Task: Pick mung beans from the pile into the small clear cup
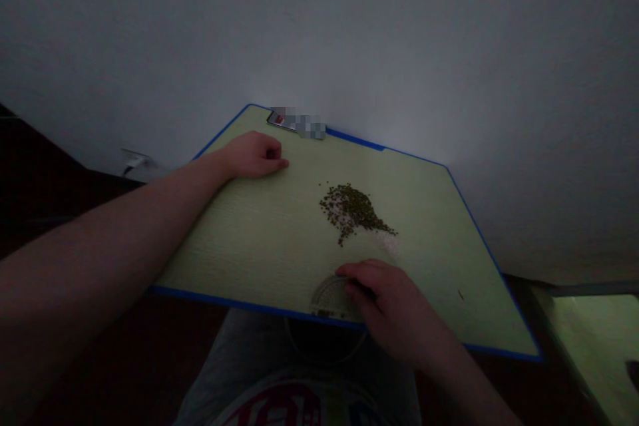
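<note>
Just loose, heaped green seeds [352,212]

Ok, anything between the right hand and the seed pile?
Nothing visible. Only bare green tabletop separates the right hand from the pile of small green seeds. The clear round dish beside that hand lies toward the near edge, off that line.

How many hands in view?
2: the left hand rests on the far part of the green board; the right hand is at its near edge, over a clear round dish.
</note>
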Demonstrator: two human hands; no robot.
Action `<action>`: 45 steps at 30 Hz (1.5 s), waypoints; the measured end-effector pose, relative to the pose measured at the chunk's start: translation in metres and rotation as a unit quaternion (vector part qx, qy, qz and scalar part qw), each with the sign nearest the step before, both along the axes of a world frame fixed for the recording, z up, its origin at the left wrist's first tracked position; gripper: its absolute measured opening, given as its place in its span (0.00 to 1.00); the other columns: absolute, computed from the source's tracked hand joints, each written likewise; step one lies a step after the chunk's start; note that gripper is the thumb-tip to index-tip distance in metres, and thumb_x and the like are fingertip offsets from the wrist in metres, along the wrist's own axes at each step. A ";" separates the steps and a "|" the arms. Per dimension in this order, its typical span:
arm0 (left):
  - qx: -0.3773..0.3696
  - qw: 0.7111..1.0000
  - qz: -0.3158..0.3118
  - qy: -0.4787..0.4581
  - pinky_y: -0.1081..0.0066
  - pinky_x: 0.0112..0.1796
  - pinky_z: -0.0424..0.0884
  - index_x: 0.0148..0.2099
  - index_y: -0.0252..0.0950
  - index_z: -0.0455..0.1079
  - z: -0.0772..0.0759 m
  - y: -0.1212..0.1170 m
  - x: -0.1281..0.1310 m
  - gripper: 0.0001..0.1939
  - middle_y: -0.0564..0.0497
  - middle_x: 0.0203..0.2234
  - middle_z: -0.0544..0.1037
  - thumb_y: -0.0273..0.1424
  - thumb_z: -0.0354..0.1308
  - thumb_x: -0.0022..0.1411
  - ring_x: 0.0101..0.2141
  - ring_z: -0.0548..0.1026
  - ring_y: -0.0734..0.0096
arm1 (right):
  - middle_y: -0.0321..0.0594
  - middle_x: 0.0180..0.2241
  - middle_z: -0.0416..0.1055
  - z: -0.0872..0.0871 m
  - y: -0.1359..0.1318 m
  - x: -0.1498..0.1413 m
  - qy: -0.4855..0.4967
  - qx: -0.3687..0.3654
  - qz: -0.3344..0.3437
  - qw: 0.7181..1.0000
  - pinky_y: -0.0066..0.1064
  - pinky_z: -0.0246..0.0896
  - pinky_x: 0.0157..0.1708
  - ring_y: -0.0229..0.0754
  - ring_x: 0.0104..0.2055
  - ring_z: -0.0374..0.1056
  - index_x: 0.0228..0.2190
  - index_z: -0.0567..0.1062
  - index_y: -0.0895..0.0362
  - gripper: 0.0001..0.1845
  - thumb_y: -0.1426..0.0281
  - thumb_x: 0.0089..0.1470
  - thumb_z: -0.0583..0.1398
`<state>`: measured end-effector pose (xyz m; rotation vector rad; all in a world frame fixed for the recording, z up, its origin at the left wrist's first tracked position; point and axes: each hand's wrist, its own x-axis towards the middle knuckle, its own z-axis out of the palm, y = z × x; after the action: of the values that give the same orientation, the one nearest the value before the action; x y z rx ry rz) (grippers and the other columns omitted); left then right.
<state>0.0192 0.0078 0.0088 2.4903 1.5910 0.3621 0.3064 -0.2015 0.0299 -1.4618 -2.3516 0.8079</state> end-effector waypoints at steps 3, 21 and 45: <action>-0.003 1.000 0.001 0.006 0.70 0.28 0.57 0.30 0.34 0.73 0.001 0.000 0.000 0.21 0.51 0.20 0.71 0.48 0.51 0.55 0.24 0.66 0.71 | 0.43 0.41 0.77 0.001 -0.003 0.001 -0.008 -0.009 -0.013 1.000 0.38 0.65 0.46 0.44 0.44 0.71 0.44 0.77 0.58 0.16 0.75 0.58 0.54; 0.011 1.000 -0.006 0.000 0.71 0.27 0.55 0.28 0.35 0.71 -0.001 0.002 -0.001 0.20 0.52 0.19 0.71 0.48 0.51 0.55 0.22 0.64 0.74 | 0.41 0.37 0.79 -0.001 -0.018 0.004 0.004 -0.021 -0.070 0.997 0.35 0.68 0.38 0.44 0.37 0.74 0.42 0.78 0.53 0.16 0.74 0.57 0.54; 0.001 1.000 0.003 0.004 0.71 0.27 0.56 0.30 0.35 0.72 0.000 0.000 0.000 0.21 0.51 0.20 0.72 0.48 0.50 0.54 0.23 0.66 0.72 | 0.42 0.43 0.76 0.000 0.019 -0.032 0.030 0.015 0.071 0.997 0.34 0.62 0.49 0.42 0.45 0.69 0.45 0.75 0.58 0.15 0.77 0.59 0.53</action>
<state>0.0187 0.0080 0.0091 2.4913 1.6033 0.3547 0.2743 -0.1830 0.0295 -1.2521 -2.4325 0.8358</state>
